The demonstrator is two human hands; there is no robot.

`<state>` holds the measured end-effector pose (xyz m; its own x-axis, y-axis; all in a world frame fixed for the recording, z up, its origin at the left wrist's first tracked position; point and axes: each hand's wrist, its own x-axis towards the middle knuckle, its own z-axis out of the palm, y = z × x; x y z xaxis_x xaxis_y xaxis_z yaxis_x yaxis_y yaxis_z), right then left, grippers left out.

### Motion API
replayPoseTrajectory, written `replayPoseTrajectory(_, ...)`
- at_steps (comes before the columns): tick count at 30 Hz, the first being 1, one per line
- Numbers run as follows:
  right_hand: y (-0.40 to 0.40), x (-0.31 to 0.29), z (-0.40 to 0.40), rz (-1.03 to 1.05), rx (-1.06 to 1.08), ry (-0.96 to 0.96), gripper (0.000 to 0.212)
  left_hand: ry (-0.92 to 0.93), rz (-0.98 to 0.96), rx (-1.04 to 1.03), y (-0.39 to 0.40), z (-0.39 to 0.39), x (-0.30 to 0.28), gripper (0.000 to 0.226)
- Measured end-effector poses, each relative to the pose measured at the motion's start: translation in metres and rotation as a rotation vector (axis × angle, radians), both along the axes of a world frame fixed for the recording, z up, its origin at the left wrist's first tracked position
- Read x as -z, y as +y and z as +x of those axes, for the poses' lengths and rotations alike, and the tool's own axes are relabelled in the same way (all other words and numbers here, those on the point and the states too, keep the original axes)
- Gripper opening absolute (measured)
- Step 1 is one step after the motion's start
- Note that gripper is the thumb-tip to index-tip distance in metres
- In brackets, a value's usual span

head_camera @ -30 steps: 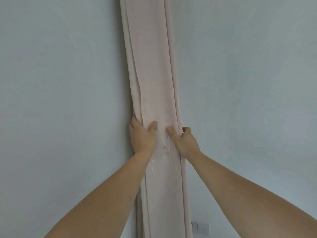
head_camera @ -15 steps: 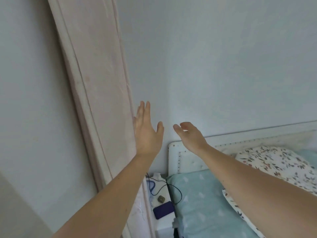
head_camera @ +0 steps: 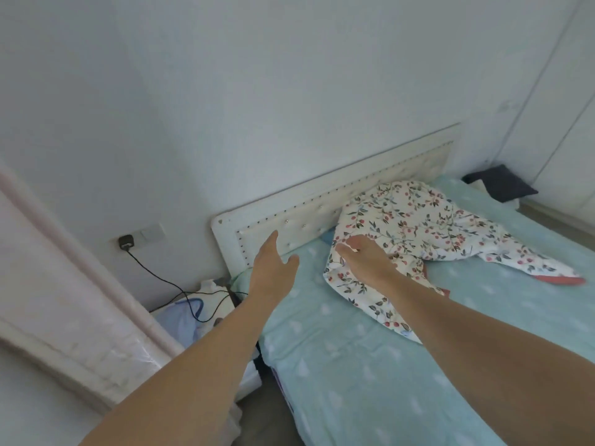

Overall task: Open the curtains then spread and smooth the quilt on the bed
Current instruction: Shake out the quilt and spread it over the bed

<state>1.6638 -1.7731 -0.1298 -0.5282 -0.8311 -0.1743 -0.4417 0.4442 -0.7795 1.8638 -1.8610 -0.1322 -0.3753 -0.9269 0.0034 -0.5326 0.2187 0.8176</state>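
Note:
A white quilt with a red and green floral print (head_camera: 425, 226) lies bunched up near the head of the bed, on a light blue sheet (head_camera: 370, 365). The pink curtain (head_camera: 58, 284) hangs gathered in a narrow bundle at the left edge. My left hand (head_camera: 270, 268) is stretched out with straight fingers in the air in front of the white headboard (head_camera: 309, 214), holding nothing. My right hand (head_camera: 367, 259) hovers with relaxed fingers over the near corner of the quilt; whether it touches the fabric is unclear.
A white bedside stand (head_camera: 206, 304) with a pale blue cloth stands between curtain and bed. A black cable (head_camera: 161, 278) runs to it from a wall socket (head_camera: 125, 241). A dark cushion (head_camera: 502, 185) lies past the bed's far side by white wardrobe doors (head_camera: 566, 123).
Both hands let go of the gathered curtain and swung right and down towards the bed. The view turned from the curtain to the bed and quilt.

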Motion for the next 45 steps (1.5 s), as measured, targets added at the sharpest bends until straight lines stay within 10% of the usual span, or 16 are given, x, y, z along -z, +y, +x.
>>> replayPoseTrajectory(27, 0.107, 0.314, -0.259, 0.571, 0.685, -0.229, 0.055, -0.376, 0.605, 0.575, -0.013, -0.358, 0.337, 0.069)
replayPoseTrajectory(45, 0.11, 0.629, -0.371, 0.724, 0.67, -0.027, 0.081, -0.849, -0.006, 1.155, -0.021, -0.439, 0.659, 0.099)
